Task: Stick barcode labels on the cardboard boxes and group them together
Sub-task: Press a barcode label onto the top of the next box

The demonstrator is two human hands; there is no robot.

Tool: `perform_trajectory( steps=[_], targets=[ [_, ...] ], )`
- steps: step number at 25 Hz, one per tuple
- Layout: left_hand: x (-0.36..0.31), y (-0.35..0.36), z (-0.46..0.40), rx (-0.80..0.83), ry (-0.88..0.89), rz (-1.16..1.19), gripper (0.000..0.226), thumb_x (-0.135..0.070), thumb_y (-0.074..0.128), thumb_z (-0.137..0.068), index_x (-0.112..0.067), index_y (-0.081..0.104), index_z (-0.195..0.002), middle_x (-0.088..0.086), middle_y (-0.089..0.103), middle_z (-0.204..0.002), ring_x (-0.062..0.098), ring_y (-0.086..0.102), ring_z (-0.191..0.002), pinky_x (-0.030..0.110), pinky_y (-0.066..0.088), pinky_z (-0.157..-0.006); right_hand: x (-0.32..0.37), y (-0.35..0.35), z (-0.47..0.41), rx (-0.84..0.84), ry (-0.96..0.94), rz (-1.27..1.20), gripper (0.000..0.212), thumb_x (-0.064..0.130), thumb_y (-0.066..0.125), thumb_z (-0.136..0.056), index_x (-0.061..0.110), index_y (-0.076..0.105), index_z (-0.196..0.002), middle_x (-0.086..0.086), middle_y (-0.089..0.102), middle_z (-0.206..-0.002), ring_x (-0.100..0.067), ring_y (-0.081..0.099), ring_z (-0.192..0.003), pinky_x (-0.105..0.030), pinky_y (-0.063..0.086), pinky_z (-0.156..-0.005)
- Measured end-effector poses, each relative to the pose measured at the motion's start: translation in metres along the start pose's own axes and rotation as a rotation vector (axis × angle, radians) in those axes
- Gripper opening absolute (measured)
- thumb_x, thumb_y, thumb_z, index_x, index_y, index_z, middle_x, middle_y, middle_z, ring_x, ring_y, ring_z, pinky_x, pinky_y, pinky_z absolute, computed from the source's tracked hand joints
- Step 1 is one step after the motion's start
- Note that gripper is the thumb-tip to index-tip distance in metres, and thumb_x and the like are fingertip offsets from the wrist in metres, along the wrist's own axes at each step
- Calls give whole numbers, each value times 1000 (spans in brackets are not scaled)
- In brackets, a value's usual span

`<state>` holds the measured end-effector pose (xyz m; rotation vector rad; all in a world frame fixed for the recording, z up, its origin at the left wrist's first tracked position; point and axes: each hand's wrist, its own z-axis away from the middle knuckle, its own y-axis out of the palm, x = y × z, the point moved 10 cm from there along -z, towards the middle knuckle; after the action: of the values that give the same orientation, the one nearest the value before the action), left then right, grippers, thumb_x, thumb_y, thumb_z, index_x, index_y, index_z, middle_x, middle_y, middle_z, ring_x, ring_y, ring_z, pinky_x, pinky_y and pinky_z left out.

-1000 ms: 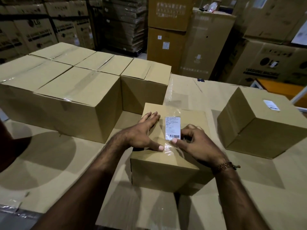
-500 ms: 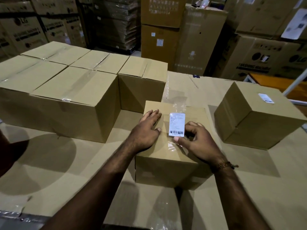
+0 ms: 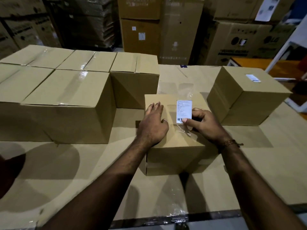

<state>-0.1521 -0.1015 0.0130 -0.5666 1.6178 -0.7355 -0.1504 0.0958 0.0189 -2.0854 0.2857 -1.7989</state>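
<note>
A small cardboard box [image 3: 176, 156] sits in front of me on a cardboard-covered table. A white barcode label [image 3: 184, 110] lies on its taped top. My left hand [image 3: 153, 124] rests flat on the left part of the top, fingers spread. My right hand [image 3: 205, 126] presses the label's lower right corner with the thumb, fingers curled beside it. A second box [image 3: 244, 103] with a label [image 3: 253, 78] on top stands to the right. A group of several larger taped boxes [image 3: 66, 103] stands to the left.
The table surface [image 3: 66, 180] is flattened cardboard with tape along the near edge. Stacks of large cartons [image 3: 141, 30] fill the background. A white frame and an orange surface [image 3: 265, 65] lie at the far right.
My left thumb has left the label's lower edge and the left hand now lies flat beside it. My right thumb stays on the label. The view has shifted slightly.
</note>
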Motion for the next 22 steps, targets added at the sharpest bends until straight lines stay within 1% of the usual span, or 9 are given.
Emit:
perform_trajectory(
  steps=[4, 9, 12, 14, 16, 17, 19, 20, 22],
  targets=[
    [0, -1, -1, -17, 0, -12, 68, -26, 52, -103, -22, 29, -168, -12, 19, -176, 8, 7, -162, 46, 29, -126, -3, -3, -2, -37, -1, -151, 19, 12, 77, -97, 3, 82, -113, -10, 79, -119, -28, 76, -113, -48, 58, -104],
    [2, 0, -4, -29, -2, 5, 68, -26, 55, -102, -24, 33, -166, -14, 22, -175, 8, 10, -162, 49, 29, -127, -4, -4, -5, -40, -3, -162, 22, 11, 70, -103, -3, 79, -89, -3, 79, -104, -8, 74, -98, -23, 55, -80],
    [5, -2, -5, -52, -5, 59, 63, -20, 58, -102, -24, 42, -163, -15, 29, -172, 7, 13, -161, 44, 25, -129, 0, -4, -4, -29, -35, -139, 19, 9, 71, -102, -4, 80, -92, -4, 80, -107, -9, 76, -98, -20, 56, -79],
    [10, -5, -3, -104, -14, 178, 50, -19, 58, -104, -24, 55, -155, -12, 42, -167, 7, 23, -159, 36, 26, -127, 2, -2, -3, -1, -62, -137, 15, 14, 75, -99, 1, 83, -97, -9, 80, -108, -19, 77, -97, -29, 60, -79],
    [15, -13, 2, -184, -34, 376, 33, -27, 57, -108, -25, 70, -137, -9, 64, -148, 5, 48, -145, 32, 40, -120, 6, 4, -5, 38, -89, -77, 20, 28, 80, -96, 9, 85, -100, -15, 79, -111, -36, 75, -102, -47, 60, -89],
    [16, -20, 7, -225, -39, 448, 28, -35, 56, -108, -27, 76, -127, -13, 72, -132, 2, 61, -130, 31, 49, -112, 11, 8, -6, 42, -91, -63, 21, 29, 80, -95, 10, 86, -100, -16, 78, -109, -37, 75, -100, -47, 59, -88],
    [15, -34, 18, -276, -19, 470, 31, -48, 60, -105, -27, 81, -111, -18, 77, -114, -4, 69, -106, 25, 56, -95, 24, 18, -5, 60, -96, -68, 14, 22, 78, -98, 11, 86, -100, -12, 79, -105, -20, 74, -85, -29, 56, -72],
    [16, -41, 24, -283, -9, 466, 30, -49, 64, -102, -26, 82, -107, -18, 77, -114, -4, 70, -104, 21, 56, -89, 32, 28, -5, 83, -98, -63, 13, 21, 77, -99, 12, 86, -100, -11, 80, -104, -12, 70, -79, -24, 51, -68],
    [26, -54, 34, -304, -13, 507, 25, -45, 72, -96, -22, 82, -98, -15, 76, -118, -1, 70, -106, 22, 58, -84, 47, 50, -6, 127, -107, -49, 12, 24, 78, -98, 15, 86, -100, -8, 80, -103, -11, 67, -77, -28, 48, -70]
  ],
)
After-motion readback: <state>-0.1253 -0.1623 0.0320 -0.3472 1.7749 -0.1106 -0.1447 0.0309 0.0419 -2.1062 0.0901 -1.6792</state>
